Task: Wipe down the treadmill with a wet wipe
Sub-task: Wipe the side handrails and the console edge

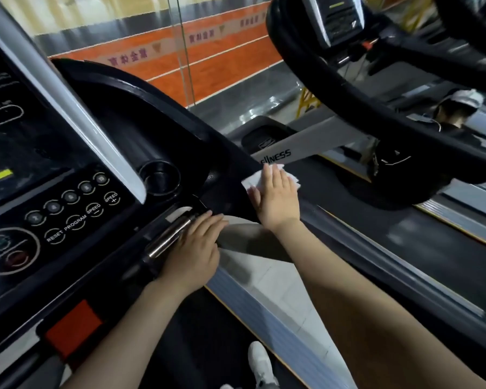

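The treadmill's black console (76,209) with round buttons fills the left of the head view. Its black side handrail (225,197) runs down to the right. A white wet wipe (251,181) lies on that handrail, and my right hand (277,197) presses it flat with straight fingers; most of the wipe is hidden under the palm. My left hand (194,248) rests with straight fingers on the metal grip bar (170,237) at the console's lower edge.
A cup holder (159,178) sits in the console beside the handrail. A red safety tab (73,329) is at the lower left. A second treadmill (376,113) stands to the right. My white shoe (260,363) is on the belt below.
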Available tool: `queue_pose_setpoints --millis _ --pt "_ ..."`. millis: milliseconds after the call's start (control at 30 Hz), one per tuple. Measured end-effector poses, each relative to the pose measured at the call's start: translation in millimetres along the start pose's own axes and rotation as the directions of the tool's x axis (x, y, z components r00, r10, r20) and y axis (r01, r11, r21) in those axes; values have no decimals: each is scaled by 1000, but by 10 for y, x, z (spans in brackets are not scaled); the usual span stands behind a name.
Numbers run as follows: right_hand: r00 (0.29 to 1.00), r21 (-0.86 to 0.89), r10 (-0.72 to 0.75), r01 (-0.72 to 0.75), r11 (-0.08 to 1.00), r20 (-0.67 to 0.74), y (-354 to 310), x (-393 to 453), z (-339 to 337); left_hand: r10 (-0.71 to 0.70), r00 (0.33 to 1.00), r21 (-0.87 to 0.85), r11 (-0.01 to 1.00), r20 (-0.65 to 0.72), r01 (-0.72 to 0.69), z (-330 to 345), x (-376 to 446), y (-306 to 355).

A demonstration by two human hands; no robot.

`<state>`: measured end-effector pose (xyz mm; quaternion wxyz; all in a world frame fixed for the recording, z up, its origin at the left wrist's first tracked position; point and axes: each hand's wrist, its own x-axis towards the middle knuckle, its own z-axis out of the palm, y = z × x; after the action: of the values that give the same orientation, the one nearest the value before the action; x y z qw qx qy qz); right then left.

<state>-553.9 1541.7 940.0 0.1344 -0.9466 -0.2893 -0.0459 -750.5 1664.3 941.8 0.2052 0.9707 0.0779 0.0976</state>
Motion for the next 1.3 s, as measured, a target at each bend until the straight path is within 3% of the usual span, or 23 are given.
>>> queue_pose_setpoints --millis 167,300,433,533,733,867,933,1133,1267,1300 --pt "999 -49 36 -36 998 1 476 -454 -66 37 998 -28 999 59 -35 159 -61 149" --pt "975 -170 222 -220 961 -7 1334 -1431 -195 76 994 -53 996 74 -73 264 -65 288" --pt "884 -220 460 -466 857 -81 2063 -2367 -471 112 990 -69 992 83 -107 377 -103 406" --pt "822 -189 562 -568 801 -92 1931 -2197 -415 137 985 -81 988 100 -129 458 -103 461" --pt "962 -157 264 -272 950 -70 1005 -1042 -114 175 976 -95 982 129 -164 630 14 721" --pt "994 -158 112 -110 981 3 1276 -1208 -227 193 963 -118 978 189 -173 753 97 894" --pt "987 -178 161 -162 971 -21 1598 -1578 -324 224 949 -137 971 219 -198 803 133 985" --pt "893 -260 426 -450 855 -145 2849 -3180 -666 322 903 -171 944 284 -283 1018 269 1517" --pt "727 -199 664 -686 700 -175 3456 -3646 -923 370 884 -195 926 286 -324 1213 362 2063" --pt "717 -221 671 -697 682 -192 3443 -3574 -901 385 878 -201 919 284 -338 1265 376 2198"
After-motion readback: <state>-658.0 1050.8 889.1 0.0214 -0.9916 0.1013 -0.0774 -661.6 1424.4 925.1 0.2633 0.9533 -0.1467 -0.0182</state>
